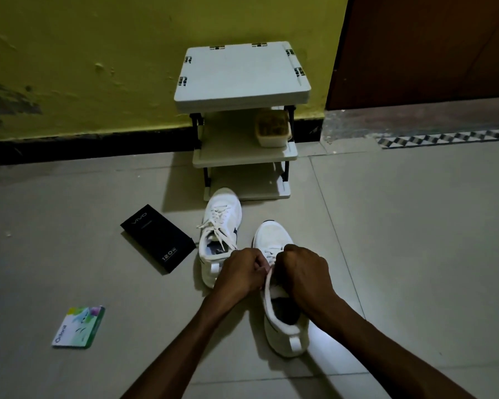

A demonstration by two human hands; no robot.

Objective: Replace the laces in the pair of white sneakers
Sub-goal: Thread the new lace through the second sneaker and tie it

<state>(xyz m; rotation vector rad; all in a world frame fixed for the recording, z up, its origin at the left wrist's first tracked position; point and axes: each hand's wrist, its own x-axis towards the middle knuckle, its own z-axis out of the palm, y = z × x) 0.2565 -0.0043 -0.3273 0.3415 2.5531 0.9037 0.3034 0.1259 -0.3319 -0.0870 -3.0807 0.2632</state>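
Near sneaker (285, 326) sits mid-floor. Our left grip (242, 272) and right grip (303, 272) both pinch its lace (267, 279) at the top eyelets. We judge this the unlacing step; next, draw it out crossing by crossing.

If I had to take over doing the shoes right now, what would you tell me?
Left hand pinches the lace of the near sneaker. Right hand is curled over its eyelets; its grip is hidden. Far sneaker stands beside it, laced, ends loose. Whether either lace is old or new I can't tell. Left to do: probably finish the near sneaker, then check the far one.
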